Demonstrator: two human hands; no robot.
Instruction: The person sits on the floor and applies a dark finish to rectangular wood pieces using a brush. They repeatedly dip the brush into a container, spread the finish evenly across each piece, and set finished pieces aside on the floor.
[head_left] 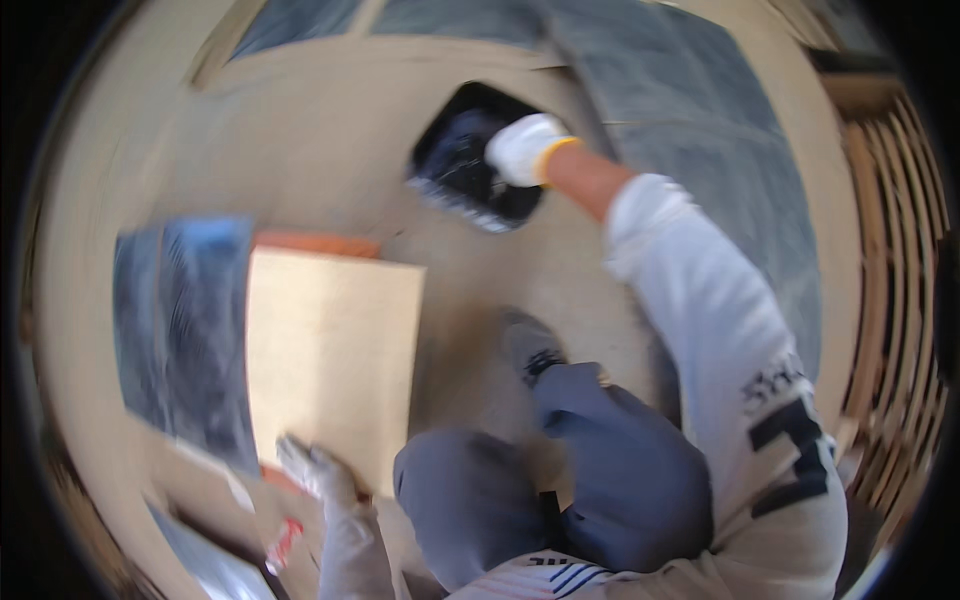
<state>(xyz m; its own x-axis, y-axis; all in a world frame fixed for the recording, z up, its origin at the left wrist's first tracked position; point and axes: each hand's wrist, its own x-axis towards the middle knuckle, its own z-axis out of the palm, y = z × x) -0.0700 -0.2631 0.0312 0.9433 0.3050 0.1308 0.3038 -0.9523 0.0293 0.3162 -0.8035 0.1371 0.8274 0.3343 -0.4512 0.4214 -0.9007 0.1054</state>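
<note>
My right hand, in a white knit glove with a yellow cuff, reaches into a black plastic tub on the floor ahead. Its fingers look curled, but motion blur and the hand itself hide what they hold. Dark, shiny wet-looking material lies inside the tub, with whitish marks along its near rim. To the left is a pale rectangular board. My left hand, also gloved, rests at the board's near-left corner with its fingers stretched over the top. An orange-red piece shows from beneath the board's far edge.
Dark grey sheets lie left of the board. More large dark sheets spread ahead and to the right. Stacked wooden slats stand along the far right. My bent knees and shoe are between board and right arm. A red-and-white scrap lies lower left.
</note>
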